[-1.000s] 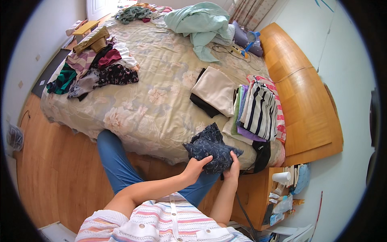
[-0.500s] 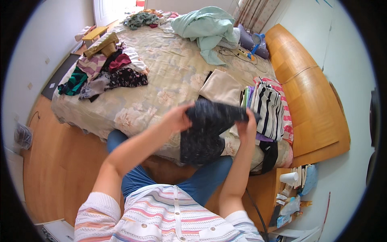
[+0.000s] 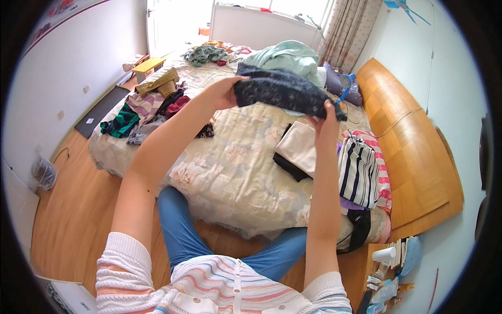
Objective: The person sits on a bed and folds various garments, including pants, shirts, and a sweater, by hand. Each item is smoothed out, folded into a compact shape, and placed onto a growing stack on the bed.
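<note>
— Above the bed point(image 3: 230, 172), what is being held?

— A dark garment point(image 3: 285, 93) with a small pale print, stretched out in the air between both hands, well clear of the bedspread.

— Any containers near the bed?

— Off its right foot corner, beside the wooden headboard point(image 3: 413, 157), a low stand carries a white cup point(image 3: 384, 255) and some small packets; what the cup holds cannot be seen. On the floor left of the bed lies a clear bag point(image 3: 43, 171), contents unclear.

— How is the left hand set?

— The left hand point(image 3: 222, 93) is clenched on the garment's left edge, fingers curled over the cloth, arm stretched out.

— And the right?

— The right hand point(image 3: 327, 116) pinches the garment's lower right corner, fingers closed on it.

— What lies on the bed itself?

— A folded cream piece point(image 3: 299, 149) over something black sits right of centre, under the raised garment. Beside it, toward the headboard, is a stack point(image 3: 361, 170) topped with black-and-white stripes. A loose clothes heap point(image 3: 151, 107) covers the left side, and a pale green sheet point(image 3: 287, 56) is bunched at the far end.
</note>
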The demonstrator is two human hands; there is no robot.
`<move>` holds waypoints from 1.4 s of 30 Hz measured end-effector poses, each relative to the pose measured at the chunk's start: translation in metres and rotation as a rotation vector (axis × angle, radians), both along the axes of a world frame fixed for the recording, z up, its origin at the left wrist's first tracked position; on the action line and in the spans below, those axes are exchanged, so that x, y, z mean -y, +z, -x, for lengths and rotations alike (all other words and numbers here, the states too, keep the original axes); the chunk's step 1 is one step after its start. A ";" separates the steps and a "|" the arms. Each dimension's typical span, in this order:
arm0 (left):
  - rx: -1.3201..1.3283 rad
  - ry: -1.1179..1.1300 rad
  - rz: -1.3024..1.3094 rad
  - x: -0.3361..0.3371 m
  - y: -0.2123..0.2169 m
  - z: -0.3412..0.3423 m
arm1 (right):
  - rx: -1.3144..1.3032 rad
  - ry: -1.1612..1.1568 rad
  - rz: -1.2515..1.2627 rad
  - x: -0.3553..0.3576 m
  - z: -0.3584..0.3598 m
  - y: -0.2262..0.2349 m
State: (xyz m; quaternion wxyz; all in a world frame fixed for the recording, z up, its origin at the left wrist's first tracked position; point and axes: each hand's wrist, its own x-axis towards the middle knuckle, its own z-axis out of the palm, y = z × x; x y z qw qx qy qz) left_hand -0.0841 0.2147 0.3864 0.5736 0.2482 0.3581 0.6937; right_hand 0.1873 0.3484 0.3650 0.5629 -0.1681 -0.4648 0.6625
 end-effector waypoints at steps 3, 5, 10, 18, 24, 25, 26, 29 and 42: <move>-0.050 -0.054 0.212 0.020 -0.076 0.032 | 0.138 -0.026 0.165 0.047 0.006 -0.083; -0.119 -0.046 0.330 0.038 -0.158 0.063 | 0.135 -0.011 0.229 0.091 0.016 -0.148; -0.066 0.108 0.766 0.118 -0.300 -0.001 | 0.267 0.034 0.884 0.170 -0.012 -0.347; -0.282 0.298 0.569 0.178 -0.341 -0.043 | 0.400 0.154 0.704 0.192 -0.044 -0.333; -0.328 0.340 0.426 0.169 -0.321 -0.022 | 0.536 0.256 0.477 0.152 -0.038 -0.298; -0.281 0.354 0.420 0.169 -0.303 -0.026 | 0.517 0.257 0.460 0.150 -0.041 -0.291; -0.234 0.367 0.415 0.169 -0.285 -0.029 | 0.538 0.295 0.476 0.149 -0.045 -0.286; -0.257 0.380 0.492 0.193 -0.297 -0.024 | 0.708 0.457 0.576 0.163 -0.048 -0.268; -0.248 0.579 0.624 0.187 -0.374 -0.035 | 1.400 -0.113 -0.555 0.001 0.139 -0.270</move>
